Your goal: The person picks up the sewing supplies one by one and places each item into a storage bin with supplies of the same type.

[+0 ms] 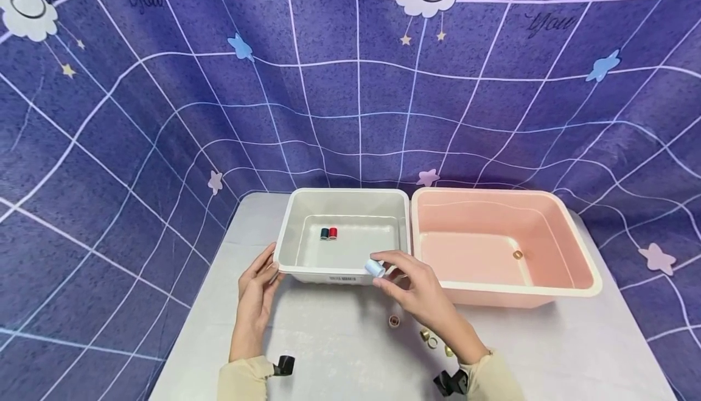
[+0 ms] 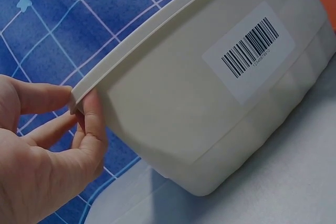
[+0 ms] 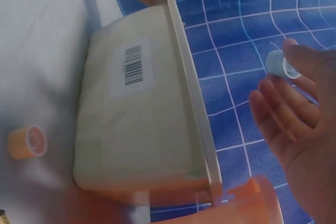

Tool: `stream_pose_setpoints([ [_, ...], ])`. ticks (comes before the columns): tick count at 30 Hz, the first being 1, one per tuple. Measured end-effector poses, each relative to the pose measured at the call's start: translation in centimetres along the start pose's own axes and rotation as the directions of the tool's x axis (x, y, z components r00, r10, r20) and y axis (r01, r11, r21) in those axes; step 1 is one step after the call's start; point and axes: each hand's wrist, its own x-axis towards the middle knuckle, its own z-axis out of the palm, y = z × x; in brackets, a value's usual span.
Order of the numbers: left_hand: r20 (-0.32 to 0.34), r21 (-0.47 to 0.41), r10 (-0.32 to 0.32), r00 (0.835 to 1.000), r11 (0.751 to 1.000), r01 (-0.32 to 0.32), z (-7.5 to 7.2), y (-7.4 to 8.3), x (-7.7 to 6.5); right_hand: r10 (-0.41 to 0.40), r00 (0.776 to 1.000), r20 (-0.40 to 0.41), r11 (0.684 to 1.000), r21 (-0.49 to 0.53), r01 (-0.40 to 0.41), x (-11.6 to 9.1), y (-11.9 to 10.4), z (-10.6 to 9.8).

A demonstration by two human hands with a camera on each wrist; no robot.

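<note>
My left hand [image 1: 257, 288] grips the front left corner of the white plastic bin [image 2: 157, 108], with thumb and fingers pinching its rim. Between the thumb and fingers of my right hand [image 1: 418, 285] is a light blue thread spool [image 1: 375, 268], held above the bin's front rim toward its right end. Inside the bin, a dark green thread spool [image 1: 325, 233] and a red thread spool [image 1: 333, 233] stand side by side on the floor. An orange-brown thread spool [image 1: 394, 320] stands on the table in front of the bin, also visible in the right wrist view.
A pink bin [image 1: 501, 300] stands right beside the white one, with one gold ring [image 1: 517, 255] inside. Several gold rings [image 1: 432, 343] lie on the table by my right forearm. A purple patterned curtain [image 1: 356, 84] hangs behind and at both sides of the table [image 1: 328, 352].
</note>
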Motion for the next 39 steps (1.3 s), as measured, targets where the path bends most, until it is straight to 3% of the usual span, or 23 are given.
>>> stream_pose_setpoints([
  [15,-0.003,-0.002,-0.009,1.0,1.0,0.009,0.0,0.1,-0.1,0.113,0.994,0.009,0.993,-0.024,-0.113,3.7,-0.3,0.4],
  [29,0.005,0.005,0.005,1.0,1.0,-0.005,0.0,0.0,-0.1,0.159,0.987,-0.002,0.987,0.005,-0.159,7.3,0.5,0.3],
  [39,0.011,-0.015,0.011,1.0,1.0,-0.011,0.0,0.0,0.0,0.155,0.988,0.008,0.987,-0.035,-0.155,10.3,0.7,0.8],
])
